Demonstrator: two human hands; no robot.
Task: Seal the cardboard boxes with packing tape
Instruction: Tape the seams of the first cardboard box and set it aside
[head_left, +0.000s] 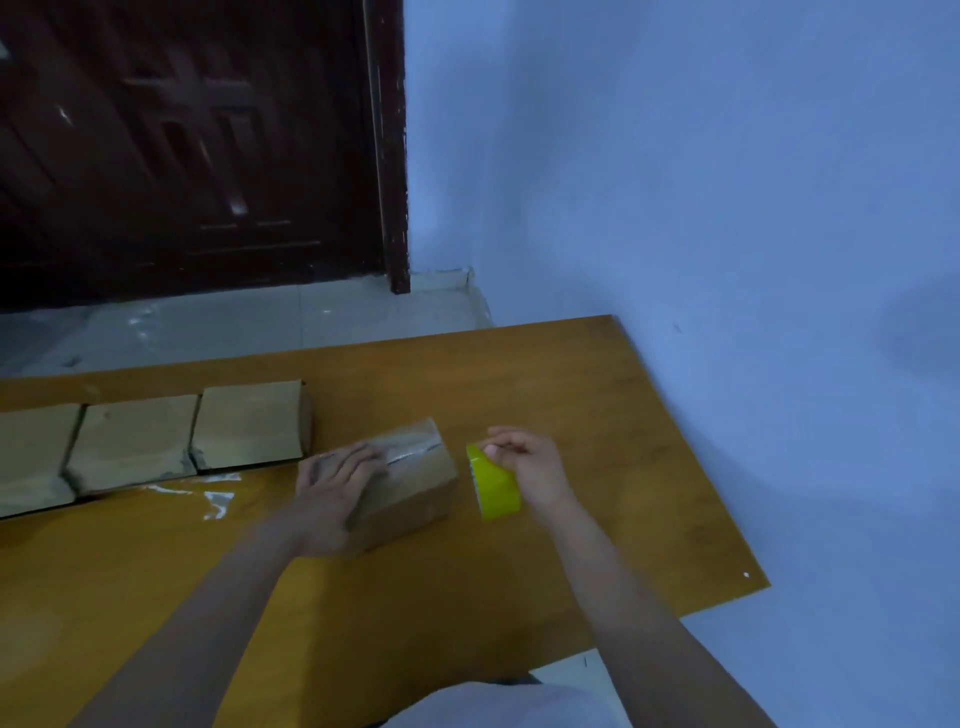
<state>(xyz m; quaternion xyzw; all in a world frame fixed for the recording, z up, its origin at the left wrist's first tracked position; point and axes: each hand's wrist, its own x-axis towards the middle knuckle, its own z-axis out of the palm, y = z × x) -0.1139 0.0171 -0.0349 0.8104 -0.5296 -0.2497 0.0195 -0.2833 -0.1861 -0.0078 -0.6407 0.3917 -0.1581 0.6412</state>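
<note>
At the wooden bench (571, 415), we press our left hand (332, 483) flat, fingers straight, on top of a small cardboard box (415, 493), while our right hand (530, 470) curls round a yellow roll of packing tape (493, 488) held just right of that box. A glossy strip of clear tape (410, 447) already runs along the box's top seam, ending near its far edge; whether it is cut from the roll we cannot tell through the blur.

Left of the box, three more cardboard boxes (135, 441) sit side by side in a row, touching one another. A shiny scrap of tape or film (213, 501) lies on the bench just in front of them.

We judge the box light and stiff enough to slide under a pull, so a flat palm on its lid is the sound hold; its walls would dent if squeezed. The roll looks rigid and slick-sided, best gripped across its width with fingers through or round the core. The loose tape is thin, sticky and prone to folding on itself.
</note>
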